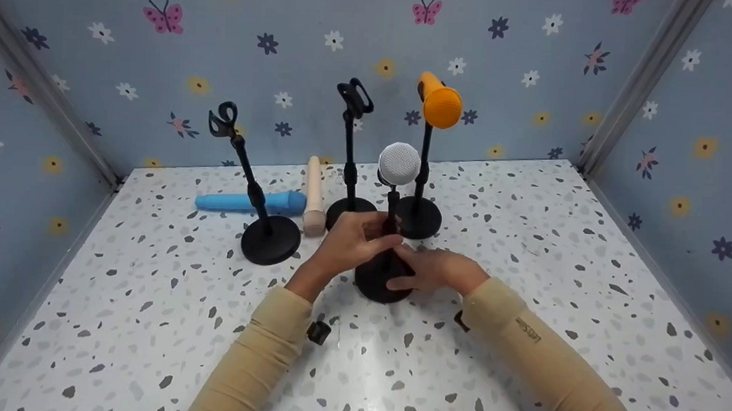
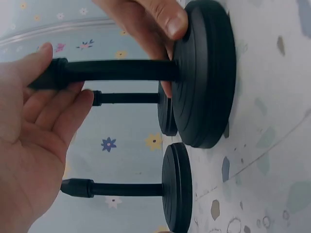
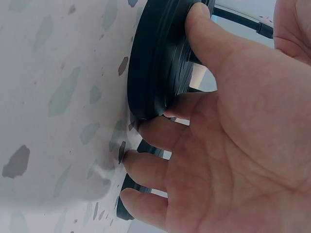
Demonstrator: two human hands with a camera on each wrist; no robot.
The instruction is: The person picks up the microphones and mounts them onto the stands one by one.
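Head view: a front microphone stand (image 1: 375, 284) is upright near the middle of the speckled tabletop (image 1: 525, 237), carrying a white-headed microphone (image 1: 399, 163) at its top. The left hand (image 1: 353, 243) is clamped on its pole, thumb on one side and fingers on the other. The right hand (image 1: 440, 270) grips the round base, thumb over its upper face and fingers at the rim in the right wrist view; whether the base sits flat cannot be told.

Behind it, to the right, a rear stand (image 1: 419, 219) holds an orange microphone (image 1: 441, 107), its head toward the camera. A middle stand (image 1: 350, 174) rises beside that one, its base partly covered by the left hand. Farther left is a left stand (image 1: 270, 241) with a clip on top. A blue microphone (image 1: 224, 202) lies crosswise behind its pole, its head close to a beige microphone (image 1: 314, 191), which lies between the left and middle stands. Walls (image 1: 322, 74) patterned with flowers and butterflies enclose the tabletop, and beige sleeves (image 1: 261, 349) cover both forearms.
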